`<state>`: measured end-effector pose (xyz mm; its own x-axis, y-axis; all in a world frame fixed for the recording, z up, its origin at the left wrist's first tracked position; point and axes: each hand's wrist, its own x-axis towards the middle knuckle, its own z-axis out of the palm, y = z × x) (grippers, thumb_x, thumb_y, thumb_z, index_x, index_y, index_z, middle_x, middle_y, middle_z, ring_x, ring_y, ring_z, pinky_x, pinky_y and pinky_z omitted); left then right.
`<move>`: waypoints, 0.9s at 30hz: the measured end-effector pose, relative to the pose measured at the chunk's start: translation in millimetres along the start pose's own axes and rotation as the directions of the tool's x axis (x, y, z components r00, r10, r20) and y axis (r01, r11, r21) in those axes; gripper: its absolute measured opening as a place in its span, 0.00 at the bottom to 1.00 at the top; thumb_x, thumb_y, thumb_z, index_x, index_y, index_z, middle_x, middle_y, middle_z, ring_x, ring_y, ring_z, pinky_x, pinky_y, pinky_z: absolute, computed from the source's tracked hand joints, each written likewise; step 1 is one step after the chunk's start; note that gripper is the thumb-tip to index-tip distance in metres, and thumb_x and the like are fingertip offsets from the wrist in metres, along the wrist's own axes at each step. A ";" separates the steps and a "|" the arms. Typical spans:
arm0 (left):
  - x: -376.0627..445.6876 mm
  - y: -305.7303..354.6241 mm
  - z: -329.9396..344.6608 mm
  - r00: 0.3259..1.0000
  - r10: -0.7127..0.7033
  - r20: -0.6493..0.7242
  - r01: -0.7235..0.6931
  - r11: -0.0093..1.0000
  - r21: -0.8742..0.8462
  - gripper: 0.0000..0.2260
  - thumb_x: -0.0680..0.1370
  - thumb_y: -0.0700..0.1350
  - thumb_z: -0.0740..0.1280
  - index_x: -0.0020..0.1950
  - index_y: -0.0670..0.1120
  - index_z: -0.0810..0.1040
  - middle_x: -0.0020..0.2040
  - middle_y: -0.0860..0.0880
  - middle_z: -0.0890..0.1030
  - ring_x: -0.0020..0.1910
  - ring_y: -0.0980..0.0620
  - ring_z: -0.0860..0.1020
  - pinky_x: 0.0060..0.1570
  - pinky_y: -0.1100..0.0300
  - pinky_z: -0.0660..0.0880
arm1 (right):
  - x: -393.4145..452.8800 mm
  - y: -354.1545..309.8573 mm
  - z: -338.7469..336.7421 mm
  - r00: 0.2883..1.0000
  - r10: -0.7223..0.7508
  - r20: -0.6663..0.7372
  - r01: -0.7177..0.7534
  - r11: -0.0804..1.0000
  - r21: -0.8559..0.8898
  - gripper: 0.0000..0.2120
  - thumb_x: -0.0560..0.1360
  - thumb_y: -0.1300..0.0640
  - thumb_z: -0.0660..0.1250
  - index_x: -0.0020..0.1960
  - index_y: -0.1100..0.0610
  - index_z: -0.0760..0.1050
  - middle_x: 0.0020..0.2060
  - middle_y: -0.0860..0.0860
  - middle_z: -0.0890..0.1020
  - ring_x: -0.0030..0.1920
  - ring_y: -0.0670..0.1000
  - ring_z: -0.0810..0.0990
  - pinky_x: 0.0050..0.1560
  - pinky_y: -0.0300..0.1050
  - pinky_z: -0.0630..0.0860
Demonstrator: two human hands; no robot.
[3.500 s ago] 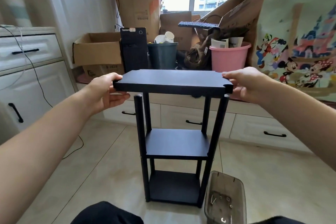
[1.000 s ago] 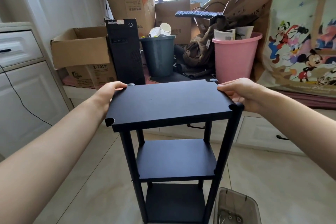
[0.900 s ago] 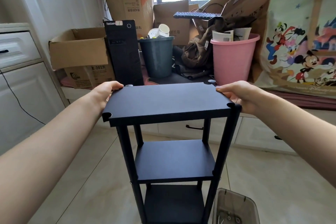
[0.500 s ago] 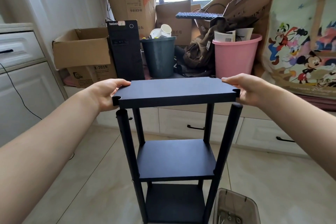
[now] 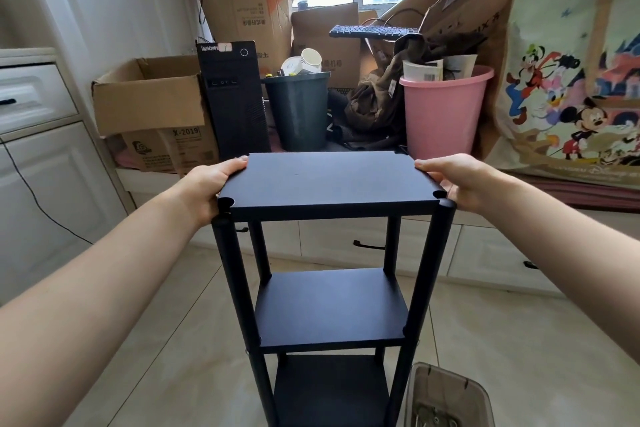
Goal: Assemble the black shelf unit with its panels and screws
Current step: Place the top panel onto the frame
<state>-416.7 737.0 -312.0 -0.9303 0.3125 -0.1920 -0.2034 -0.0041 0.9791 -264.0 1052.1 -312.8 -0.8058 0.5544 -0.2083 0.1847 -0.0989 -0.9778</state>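
White cabinet (image 5: 38, 156): at the left edge of the frame, with a dark cord hanging down its front.
Open cardboard box (image 5: 149, 104): left of centre in the upper half, beside a black computer tower (image 5: 233, 97).
Your left hand (image 5: 207, 185): just left of centre; it grips the left short edge of the top panel (image 5: 329, 180), thumb lying on the upper face, the other fingers hidden beneath.
Top panel: centre of the frame, held level between both of your hands, its near corner notches sitting at the tops of the two front posts. You cannot tell whether it is fully seated on them.
Black shelf unit (image 5: 329, 305): centre to bottom centre, upright on the tiled floor, with a middle shelf (image 5: 332, 308) and a bottom shelf (image 5: 332, 388) already fixed between four posts.
Dark bin (image 5: 298, 111) and pink bucket (image 5: 443, 111): upper centre, behind the unit, both stuffed with paper.
Your right hand (image 5: 457, 180): right of centre; it holds the right short edge of the panel, thumb on top and fingers curled under.
Clear plastic tub (image 5: 446, 399): lower right, touching or just beside the front right post, with small metal hardware inside.
Cartoon-print bag (image 5: 571, 80): upper right of the frame.
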 end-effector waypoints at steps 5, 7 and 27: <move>-4.8 -0.6 -0.5 1.000 0.003 0.009 -0.002 1.000 -0.006 0.10 0.79 0.49 0.71 0.52 0.43 0.81 0.41 0.47 0.84 0.29 0.53 0.84 0.25 0.62 0.78 | 2.5 4.1 -0.9 1.000 0.005 -0.015 -0.005 1.000 0.012 0.13 0.79 0.60 0.66 0.62 0.63 0.76 0.39 0.53 0.86 0.38 0.52 0.85 0.55 0.53 0.75; -7.4 0.7 -0.8 1.000 -0.006 0.013 0.006 1.000 -0.001 0.10 0.79 0.50 0.71 0.53 0.43 0.81 0.41 0.47 0.84 0.30 0.53 0.84 0.25 0.62 0.78 | 2.5 5.7 1.7 0.999 0.006 -0.031 -0.006 1.000 0.019 0.14 0.79 0.58 0.66 0.63 0.62 0.76 0.42 0.53 0.86 0.40 0.52 0.84 0.54 0.53 0.74; -74.2 -34.8 -16.7 0.989 -0.041 0.143 0.035 0.998 0.042 0.09 0.81 0.52 0.64 0.48 0.47 0.77 0.34 0.48 0.76 0.40 0.47 0.75 0.50 0.53 0.70 | -6.0 18.9 7.5 0.977 0.132 0.169 -0.148 0.985 0.087 0.12 0.78 0.57 0.68 0.59 0.60 0.78 0.38 0.51 0.86 0.32 0.48 0.85 0.28 0.40 0.79</move>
<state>-345.7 698.1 -332.9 -0.8681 0.4447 -0.2205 -0.2232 0.0470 0.9736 -259.9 1040.7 -330.3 -0.8577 0.3891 -0.3361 0.2520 -0.2518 -0.9344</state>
